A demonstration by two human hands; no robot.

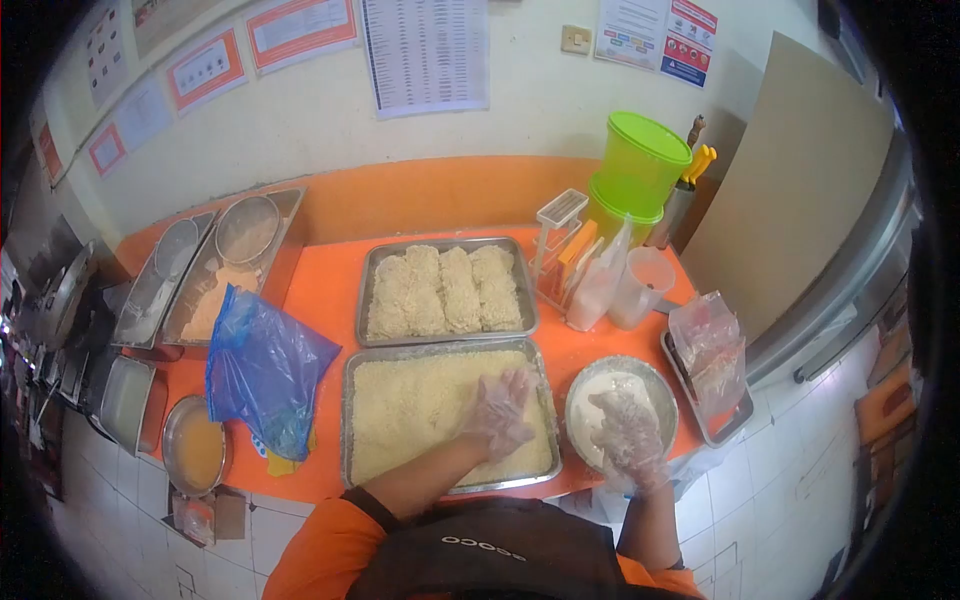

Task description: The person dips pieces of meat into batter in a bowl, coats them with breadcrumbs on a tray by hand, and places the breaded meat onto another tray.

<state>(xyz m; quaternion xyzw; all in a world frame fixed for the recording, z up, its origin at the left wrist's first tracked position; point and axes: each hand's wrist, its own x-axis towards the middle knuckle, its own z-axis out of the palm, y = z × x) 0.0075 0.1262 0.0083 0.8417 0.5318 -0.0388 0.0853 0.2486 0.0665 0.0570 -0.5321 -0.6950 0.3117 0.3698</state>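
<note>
My left hand [500, 412], in a clear plastic glove, lies over the right side of a metal tray [347, 440] filled with pale breadcrumbs [400, 405]. Its fingers look spread and flat on the crumbs. My right hand [632, 445], gloved too and smeared with white, reaches into a round metal bowl [672, 392] of white batter or flour [620, 390]. Its fingers are stretched out, and I see nothing held in them. Just behind the crumb tray, a second metal tray [530, 290] holds several crumb-coated long pieces [445, 290] side by side.
At left lie a blue plastic bag [265, 360], a bowl of yellowish liquid [197, 445] and metal pans with sieves [248, 230]. Green tubs [640, 165], a plastic jug [640, 288] and knives [700, 165] stand at back right. A tray with plastic packets [708, 335] sits at the right edge.
</note>
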